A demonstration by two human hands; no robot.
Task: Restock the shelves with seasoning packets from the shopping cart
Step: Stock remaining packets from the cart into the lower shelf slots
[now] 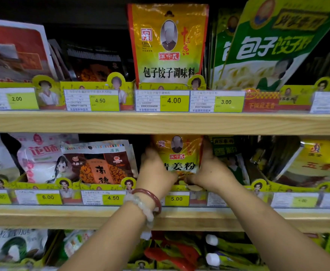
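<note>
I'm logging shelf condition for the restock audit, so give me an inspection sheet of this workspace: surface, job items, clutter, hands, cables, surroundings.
Surface: middle wooden shelf with a row of price tags along its front; the tag below the hands reads 5.00.
Job's things: yellow ginger powder packet standing upright in its slot on the middle shelf.
Clutter: neighbouring packets lean unevenly, such as the brown packet to the left.
Hands: left hand and right hand grip the packet's two sides; bracelets on the left wrist.
Cables: nothing seen.
Surroundings: upper shelf holds a yellow dumpling seasoning packet; more packets on the shelf below. Shopping cart not in view.
</note>
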